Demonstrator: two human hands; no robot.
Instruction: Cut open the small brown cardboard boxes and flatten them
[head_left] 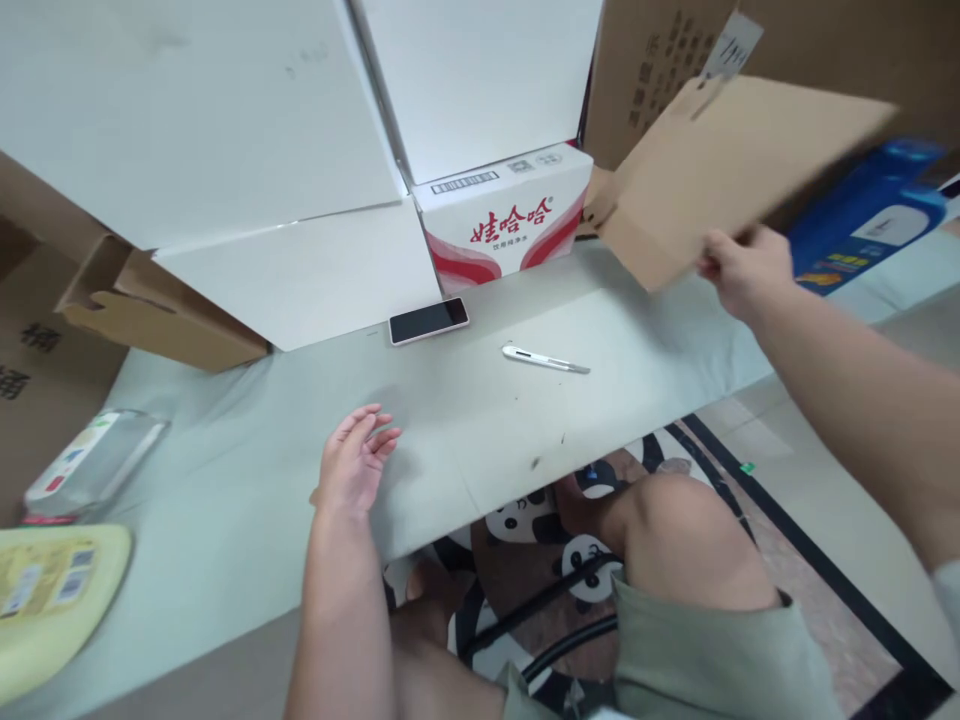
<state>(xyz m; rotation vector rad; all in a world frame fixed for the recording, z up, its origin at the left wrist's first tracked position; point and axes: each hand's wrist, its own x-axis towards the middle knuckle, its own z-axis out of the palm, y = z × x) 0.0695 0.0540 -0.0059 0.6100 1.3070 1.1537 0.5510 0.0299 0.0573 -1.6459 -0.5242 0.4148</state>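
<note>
My right hand (750, 268) pinches the lower edge of a brown cardboard box (739, 165), which is raised and tilted at the right, its far edge slightly blurred. Behind that hand stands a blue bottle (862, 220), partly covered by the cardboard. My left hand (358, 458) hovers near the table's front edge, fingers loosely bent and apart, with nothing in it. Between the hands lies a slim white utility knife (544, 359) with a grey end. A phone (428, 321) with a dark screen lies farther back, against the white boxes.
Large white boxes (300, 285) and a red-and-white carton (510, 220) line the back of the pale table (450, 430). At left are another brown cardboard box (169, 320), a clear plastic container (101, 460) and a yellow bottle (60, 600). My knees are below the front edge.
</note>
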